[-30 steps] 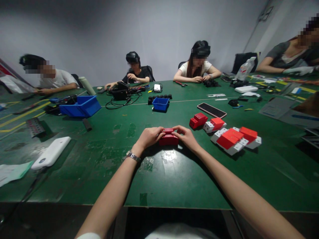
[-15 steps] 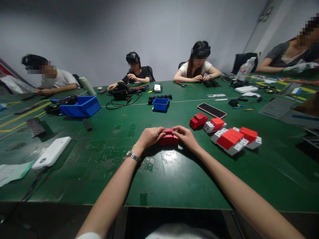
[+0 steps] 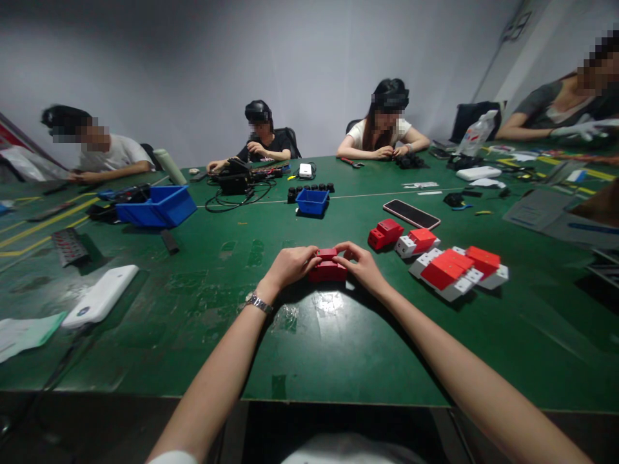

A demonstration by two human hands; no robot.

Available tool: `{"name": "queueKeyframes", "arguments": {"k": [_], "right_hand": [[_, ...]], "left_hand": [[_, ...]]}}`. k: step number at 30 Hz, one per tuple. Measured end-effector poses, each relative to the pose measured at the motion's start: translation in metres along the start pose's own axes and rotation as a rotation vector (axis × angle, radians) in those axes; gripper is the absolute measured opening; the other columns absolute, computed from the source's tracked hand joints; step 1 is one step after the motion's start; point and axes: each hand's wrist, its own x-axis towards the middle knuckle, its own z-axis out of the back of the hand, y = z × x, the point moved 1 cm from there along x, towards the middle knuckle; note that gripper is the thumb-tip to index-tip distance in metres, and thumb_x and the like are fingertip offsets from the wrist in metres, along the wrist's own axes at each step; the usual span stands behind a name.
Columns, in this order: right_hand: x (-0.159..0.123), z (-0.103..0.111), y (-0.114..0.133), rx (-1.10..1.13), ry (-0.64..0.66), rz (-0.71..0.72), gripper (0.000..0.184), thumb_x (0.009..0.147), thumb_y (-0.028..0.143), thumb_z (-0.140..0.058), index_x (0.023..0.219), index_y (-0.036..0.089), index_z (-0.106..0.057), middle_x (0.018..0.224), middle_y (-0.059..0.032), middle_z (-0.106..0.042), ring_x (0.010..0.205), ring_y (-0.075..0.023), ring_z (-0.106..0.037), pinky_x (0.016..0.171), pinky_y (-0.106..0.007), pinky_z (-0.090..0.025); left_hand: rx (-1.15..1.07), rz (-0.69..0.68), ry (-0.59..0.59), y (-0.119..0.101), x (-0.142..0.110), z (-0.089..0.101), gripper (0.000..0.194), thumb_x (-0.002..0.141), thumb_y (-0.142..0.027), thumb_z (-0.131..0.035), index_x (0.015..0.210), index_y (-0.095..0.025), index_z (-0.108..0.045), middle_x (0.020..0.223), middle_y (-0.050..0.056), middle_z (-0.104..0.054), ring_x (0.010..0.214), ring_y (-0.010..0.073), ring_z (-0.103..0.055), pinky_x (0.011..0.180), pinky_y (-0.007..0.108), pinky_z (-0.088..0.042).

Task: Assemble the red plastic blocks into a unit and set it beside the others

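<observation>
On the green table, straight in front of me, stands a red block-shaped plastic module with a raised, stepped top. My left hand pinches its left side between thumb and fingers. From the other side, my right hand grips the right end of the raised part. Fingers cover both ends of the block. To the right lie another red module, a small red-and-white module and larger red-and-white modules.
Beyond the modules lies a phone. Farther back are a small blue bin with black round parts behind it and a larger blue bin. A white power bank rests at left. Several people sit around the table.
My hands and the red module stay in place. At far right, a co-worker's gloved hands have shifted slightly.
</observation>
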Motion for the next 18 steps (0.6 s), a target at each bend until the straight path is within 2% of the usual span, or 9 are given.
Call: {"name": "queueKeyframes", "arguments": {"k": [18], "right_hand": [[-0.0001,0.0009,0.0015,-0.048,-0.007,0.021,0.023,0.078,0.039,-0.059,0.087,0.019,-0.062,0.075,-0.0005,-0.061,0.063,-0.0127,-0.049,0.062,-0.025,-0.039]], "left_hand": [[-0.057,0.018,0.002,0.0006,-0.0002,-0.0012,0.029,0.093,-0.037,-0.036,0.100,-0.017,-0.056,0.084,0.005,-0.067,0.075,0.0157,-0.063,0.063,0.023,-0.044]]}}
